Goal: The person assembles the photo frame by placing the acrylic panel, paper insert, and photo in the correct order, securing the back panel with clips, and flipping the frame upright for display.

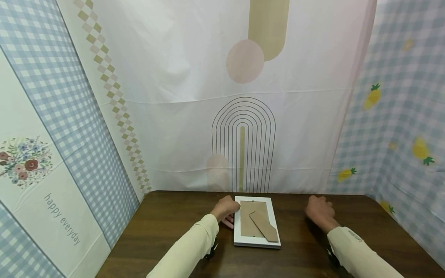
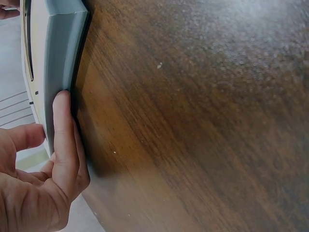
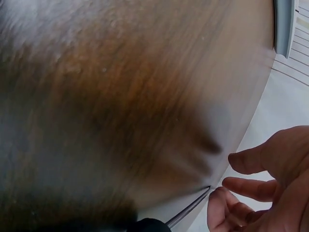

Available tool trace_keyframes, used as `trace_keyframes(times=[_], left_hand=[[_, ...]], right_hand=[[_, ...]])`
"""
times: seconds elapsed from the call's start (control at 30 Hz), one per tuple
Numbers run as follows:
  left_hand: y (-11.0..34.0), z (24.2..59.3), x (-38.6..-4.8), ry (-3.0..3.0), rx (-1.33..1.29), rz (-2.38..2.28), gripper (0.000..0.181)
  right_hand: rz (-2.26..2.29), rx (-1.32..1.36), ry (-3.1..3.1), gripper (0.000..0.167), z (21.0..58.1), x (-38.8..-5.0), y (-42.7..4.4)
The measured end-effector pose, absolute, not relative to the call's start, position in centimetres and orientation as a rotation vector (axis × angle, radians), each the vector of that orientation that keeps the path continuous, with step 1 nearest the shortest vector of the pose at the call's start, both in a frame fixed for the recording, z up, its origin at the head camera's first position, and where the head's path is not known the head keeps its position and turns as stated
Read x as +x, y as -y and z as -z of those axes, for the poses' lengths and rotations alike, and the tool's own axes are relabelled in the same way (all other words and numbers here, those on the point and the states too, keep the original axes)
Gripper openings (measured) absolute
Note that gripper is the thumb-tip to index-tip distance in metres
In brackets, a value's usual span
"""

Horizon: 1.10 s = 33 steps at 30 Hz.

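A white picture frame (image 1: 238, 231) lies back side up on the brown table, its tan backing board (image 1: 246, 224) and slanting easel leg (image 1: 265, 227) showing. My left hand (image 1: 225, 210) grips the frame's left edge. In the left wrist view the thumb is by the back face and straighter fingers (image 2: 65, 130) lie along the side. My right hand (image 1: 320, 212) is well to the right of the frame, its thumb and fingers loosely bent and apart. By those fingertips, a thin metal shaft with a dark rounded end (image 3: 190, 209) shows in the right wrist view; contact is unclear.
Behind the table's far edge hangs a white patterned cloth (image 1: 174, 135). Blue checked cloths with pineapples (image 1: 399, 127) and flowers (image 1: 26, 162) hang at the right and left. Dark wood tabletop (image 1: 149, 227) surrounds the frame.
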<state>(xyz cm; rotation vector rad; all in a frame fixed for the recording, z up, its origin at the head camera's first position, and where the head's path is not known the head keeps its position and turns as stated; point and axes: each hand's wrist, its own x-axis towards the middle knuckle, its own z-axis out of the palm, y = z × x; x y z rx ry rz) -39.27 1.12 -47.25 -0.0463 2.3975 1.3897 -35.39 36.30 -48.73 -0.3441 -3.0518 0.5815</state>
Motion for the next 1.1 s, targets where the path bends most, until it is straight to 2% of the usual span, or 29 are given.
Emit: trace_keyframes(times=[0.5, 0.7, 0.77, 0.9, 1.07, 1.1], left_hand=[[-0.9, 47.3, -38.9, -2.382, -0.026, -1.409, 0.053], [-0.9, 48.7, -40.3, -2.363, -0.028, -1.426, 0.052], [-0.9, 48.0, -39.8, -2.367, -0.03, -1.417, 0.051], [-0.9, 49.5, -40.9, -2.37, -0.017, -1.406, 0.051], [-0.8, 47.6, -39.4, -2.36, -0.028, -1.405, 0.054], [-0.7, 48.3, -39.9, -2.364, -0.018, -1.408, 0.056]], right_hand=[[-0.583, -0.389, 3.064, 0.025, 49.2, -35.4, -37.2], [-0.596, -0.365, 3.061, 0.022, 49.3, -35.7, -37.7], [-0.605, -0.368, 3.056, 0.021, 49.6, -36.0, -37.9], [-0.582, -0.368, 3.063, 0.021, 50.4, -36.7, -38.4], [-0.529, -0.345, 3.07, 0.025, 50.3, -36.7, -37.8], [-0.512, -0.344, 3.07, 0.026, 50.3, -36.7, -37.6]])
